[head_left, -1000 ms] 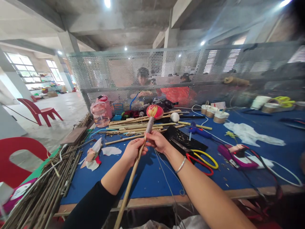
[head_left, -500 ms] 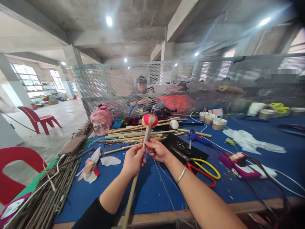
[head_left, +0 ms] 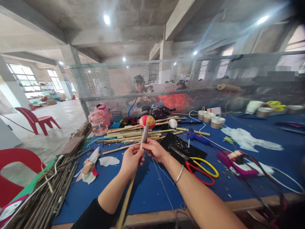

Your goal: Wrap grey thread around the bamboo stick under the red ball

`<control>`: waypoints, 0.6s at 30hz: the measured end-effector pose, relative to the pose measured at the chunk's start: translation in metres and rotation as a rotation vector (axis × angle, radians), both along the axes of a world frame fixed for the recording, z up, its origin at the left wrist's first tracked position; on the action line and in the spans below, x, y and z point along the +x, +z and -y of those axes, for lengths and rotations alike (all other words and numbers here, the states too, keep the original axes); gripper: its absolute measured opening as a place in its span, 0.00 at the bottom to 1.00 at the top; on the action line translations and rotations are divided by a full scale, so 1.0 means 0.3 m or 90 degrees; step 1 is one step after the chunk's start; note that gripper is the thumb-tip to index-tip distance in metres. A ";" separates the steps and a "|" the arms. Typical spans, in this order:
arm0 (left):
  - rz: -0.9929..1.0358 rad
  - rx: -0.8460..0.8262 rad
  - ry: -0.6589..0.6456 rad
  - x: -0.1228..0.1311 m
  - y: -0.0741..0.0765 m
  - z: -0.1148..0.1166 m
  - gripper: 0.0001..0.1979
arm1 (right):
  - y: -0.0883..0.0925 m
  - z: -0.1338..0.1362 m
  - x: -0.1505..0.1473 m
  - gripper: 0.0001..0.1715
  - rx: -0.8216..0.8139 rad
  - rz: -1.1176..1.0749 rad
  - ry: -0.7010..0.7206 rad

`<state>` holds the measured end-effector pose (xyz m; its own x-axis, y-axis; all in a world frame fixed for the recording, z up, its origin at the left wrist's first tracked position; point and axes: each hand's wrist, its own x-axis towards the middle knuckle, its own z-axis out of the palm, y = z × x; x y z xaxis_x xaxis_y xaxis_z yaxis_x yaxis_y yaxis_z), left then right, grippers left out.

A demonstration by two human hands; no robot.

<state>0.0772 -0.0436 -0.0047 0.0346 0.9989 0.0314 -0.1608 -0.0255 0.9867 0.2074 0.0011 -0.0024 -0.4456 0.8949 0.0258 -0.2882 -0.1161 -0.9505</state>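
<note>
The left hand (head_left: 132,159) is wrapped around a pale stick (head_left: 127,198), its grip closed with the thumb laid along the wood; the right hand (head_left: 153,149) has a closed pinching grip on the same stick, thumb and fingers together near the lower end of a grey wrapping (head_left: 144,135); whether its fingertips press on the wrapping or on bare wood, I cannot tell. The stick slants up and away over the tabletop (head_left: 154,197), its near end running past the front edge; a red and yellow ball (head_left: 147,121) tops the grey wrapping, above both hands.

Just beside the right forearm, which wears a bangle (head_left: 179,174), lie scissors (head_left: 201,167) with one red and one yellow handle; their blades rest on a black cloth (head_left: 173,143); a blue glue gun (head_left: 200,139) is near the cloth's far edge. Beyond the hands lies a pile of pale sticks (head_left: 130,136), with a white ball (head_left: 172,123) at its right; to the left of the left hand lie a white scrap (head_left: 108,161) and a crumpled bit of cloth (head_left: 88,170); a pink bottle (head_left: 98,123) stands behind them.
</note>
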 end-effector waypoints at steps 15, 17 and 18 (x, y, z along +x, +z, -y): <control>-0.117 0.027 0.040 -0.008 0.000 0.003 0.16 | 0.009 0.016 0.000 0.19 0.036 0.065 -0.023; -0.209 0.103 0.126 -0.013 -0.010 0.000 0.15 | 0.005 0.015 -0.007 0.19 0.041 0.087 -0.036; -0.240 0.111 0.141 -0.016 -0.014 -0.002 0.15 | 0.002 0.013 -0.010 0.19 0.046 0.091 -0.041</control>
